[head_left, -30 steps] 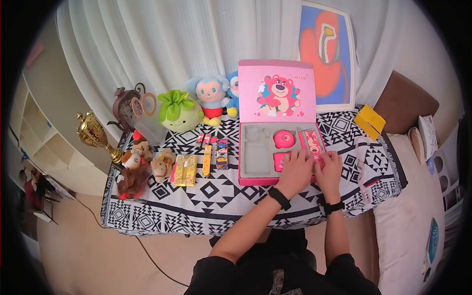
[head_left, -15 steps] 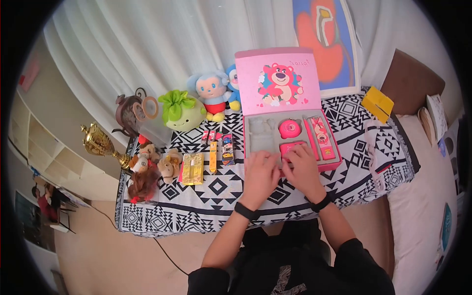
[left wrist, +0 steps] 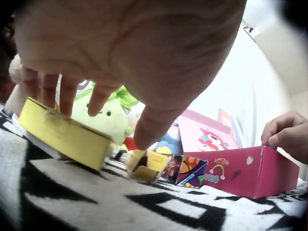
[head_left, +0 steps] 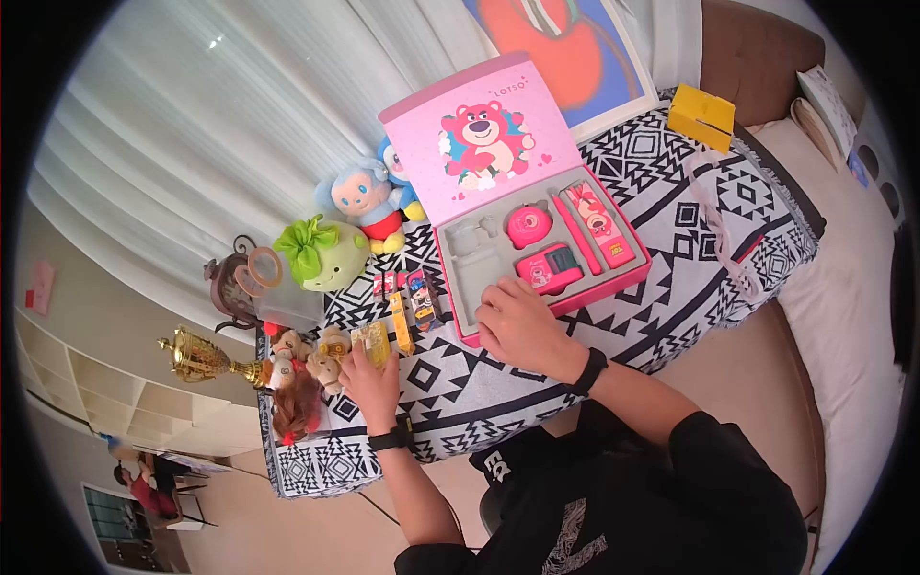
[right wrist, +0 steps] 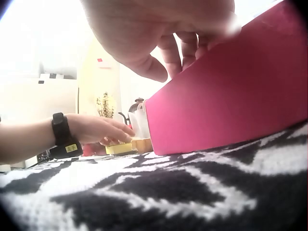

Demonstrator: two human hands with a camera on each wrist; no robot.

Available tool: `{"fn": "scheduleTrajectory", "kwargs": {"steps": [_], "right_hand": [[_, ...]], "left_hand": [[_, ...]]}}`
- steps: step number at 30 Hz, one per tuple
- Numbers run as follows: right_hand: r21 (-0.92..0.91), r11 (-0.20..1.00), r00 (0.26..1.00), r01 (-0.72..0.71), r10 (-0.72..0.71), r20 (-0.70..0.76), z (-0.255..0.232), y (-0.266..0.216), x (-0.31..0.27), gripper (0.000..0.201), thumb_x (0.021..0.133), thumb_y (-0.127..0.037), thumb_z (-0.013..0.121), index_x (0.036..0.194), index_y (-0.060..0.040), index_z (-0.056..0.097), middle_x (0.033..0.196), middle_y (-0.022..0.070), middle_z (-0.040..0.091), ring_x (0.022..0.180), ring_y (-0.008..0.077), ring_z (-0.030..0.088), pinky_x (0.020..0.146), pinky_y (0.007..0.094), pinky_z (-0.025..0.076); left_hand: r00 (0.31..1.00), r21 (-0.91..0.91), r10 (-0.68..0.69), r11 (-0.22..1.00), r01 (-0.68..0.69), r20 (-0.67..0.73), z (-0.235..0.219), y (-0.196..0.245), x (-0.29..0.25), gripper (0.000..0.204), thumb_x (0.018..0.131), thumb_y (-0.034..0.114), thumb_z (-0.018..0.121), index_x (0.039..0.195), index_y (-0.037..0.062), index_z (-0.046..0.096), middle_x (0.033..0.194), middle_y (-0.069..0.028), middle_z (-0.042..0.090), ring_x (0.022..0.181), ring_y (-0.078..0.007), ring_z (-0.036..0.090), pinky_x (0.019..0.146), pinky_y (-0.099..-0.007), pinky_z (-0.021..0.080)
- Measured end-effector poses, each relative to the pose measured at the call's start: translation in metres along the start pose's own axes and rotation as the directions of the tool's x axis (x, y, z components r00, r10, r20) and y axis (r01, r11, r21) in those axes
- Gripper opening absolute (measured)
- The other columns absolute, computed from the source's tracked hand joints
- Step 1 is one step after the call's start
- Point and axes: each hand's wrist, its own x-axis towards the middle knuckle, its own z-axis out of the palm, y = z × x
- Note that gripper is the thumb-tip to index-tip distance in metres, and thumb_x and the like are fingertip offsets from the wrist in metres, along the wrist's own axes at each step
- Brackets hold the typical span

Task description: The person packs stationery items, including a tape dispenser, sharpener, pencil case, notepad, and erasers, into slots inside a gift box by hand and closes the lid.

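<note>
Gold packet (head_left: 370, 337) has left hand (head_left: 374, 385) over it, come from pink box (head_left: 604, 289), fingers spread, released; right hand (head_left: 522, 331) loose at box rim.

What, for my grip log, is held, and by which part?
Nothing plainly: the left hand is open over the yellow box; whether the right hand grips the pink box's rim cannot be told.

From my head, the view looks forward and steeply down at a slant over the cloth (head_left: 479, 398). At my left hand (head_left: 372, 385), it looks low and close, out under the palm past the yellow pack (left wrist: 67, 137) towards the pink box (left wrist: 231, 171). At my right hand (head_left: 517, 326), it looks from low beside that box's wall towards my left hand. Both wrist views share the box and both hands with the head view.
</note>
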Motion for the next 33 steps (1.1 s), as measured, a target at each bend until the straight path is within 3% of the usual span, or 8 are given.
{"fn": "scheduleTrajectory", "kwargs": {"steps": [9,11,16,19,22,24,26,33], "right_hand": [[0.311,0.945,0.984,-0.097,0.045,0.171,0.061,-0.063,0.012,0.014,0.086,-0.014,0.068,0.088,-0.0007,0.067,0.087,0.0136,0.067,0.081,0.035,0.069,0.07,0.0475,0.057],[0.295,0.938,0.923,-0.184,0.061,0.38,0.078,-0.074,0.016,0.02,0.088,-0.017,0.066,0.089,0.0034,0.067,0.083,0.0184,0.07,0.077,0.0387,0.071,0.067,0.0495,0.057],[0.322,0.888,0.805,-0.328,0.085,0.587,0.091,-0.09,0.022,0.031,0.094,-0.022,0.064,0.097,0.0082,0.066,0.089,0.0222,0.071,0.081,0.0413,0.072,0.073,0.0504,0.059],[0.356,0.88,0.867,-0.315,0.115,0.484,0.111,-0.093,0.012,0.033,0.094,-0.024,0.066,0.1,0.0081,0.066,0.099,0.0246,0.069,0.093,0.0407,0.071,0.08,0.0503,0.058],[0.328,0.873,0.811,-0.361,0.12,0.572,0.108,-0.093,0.014,0.032,0.093,-0.023,0.068,0.105,0.0061,0.066,0.105,0.025,0.067,0.101,0.0402,0.069,0.084,0.05,0.058],[0.338,0.866,0.823,-0.369,0.135,0.552,0.114,-0.091,0.009,0.031,0.092,-0.022,0.069,0.107,0.0045,0.066,0.104,0.0239,0.067,0.1,0.04,0.069,0.084,0.0497,0.058],[0.348,0.859,0.835,-0.376,0.151,0.529,0.128,-0.087,0.005,0.029,0.092,-0.021,0.07,0.108,0.0028,0.067,0.103,0.0227,0.067,0.099,0.0399,0.069,0.084,0.0495,0.058],[0.339,0.905,0.85,-0.258,0.045,0.525,0.13,-0.08,0.006,0.029,0.088,-0.021,0.074,0.106,0.0006,0.068,0.103,0.0196,0.068,0.098,0.0385,0.068,0.084,0.0481,0.058]], "left_hand": [[0.993,-0.19,0.089,0.979,-0.073,0.075,0.014,-0.037,-0.004,0.076,0.081,0.025,0.083,0.145,-0.0005,0.053,0.141,-0.0275,0.054,0.129,-0.047,0.05,0.111,-0.053,0.041],[0.985,-0.242,0.091,0.969,-0.055,0.143,0.008,-0.037,-0.009,0.077,0.08,0.024,0.083,0.146,-0.0013,0.053,0.14,-0.0279,0.055,0.129,-0.0466,0.051,0.111,-0.0526,0.041],[0.963,-0.297,0.086,0.955,-0.006,0.257,-0.02,-0.023,-0.037,0.083,0.08,0.017,0.084,0.152,-0.0039,0.049,0.14,-0.0258,0.053,0.131,-0.042,0.052,0.113,-0.0475,0.043],[0.952,-0.427,0.09,0.903,0.046,0.293,-0.031,-0.025,-0.051,0.085,0.079,0.016,0.084,0.153,-0.0043,0.047,0.14,-0.0235,0.052,0.133,-0.0397,0.052,0.114,-0.0443,0.045],[0.959,-0.418,0.082,0.907,0.041,0.273,-0.037,-0.029,-0.058,0.082,0.079,0.009,0.084,0.152,-0.0059,0.049,0.139,-0.0216,0.053,0.129,-0.0354,0.057,0.107,-0.0403,0.051],[0.961,-0.427,0.08,0.903,0.041,0.263,-0.038,-0.03,-0.058,0.08,0.079,0.006,0.084,0.151,-0.0067,0.05,0.138,-0.0212,0.055,0.124,-0.0333,0.062,0.103,-0.039,0.054],[0.954,-0.538,-0.052,0.817,0.21,0.294,-0.035,-0.03,-0.059,0.076,0.08,0.0,0.084,0.149,-0.0073,0.052,0.131,-0.0202,0.063,0.11,-0.0281,0.07,0.091,-0.0349,0.06],[0.969,-0.6,-0.024,0.781,0.171,0.245,-0.03,-0.043,-0.063,0.074,0.08,0.001,0.086,0.147,-0.0091,0.054,0.116,-0.018,0.074,0.096,-0.0211,0.074,0.085,-0.032,0.06]]}}
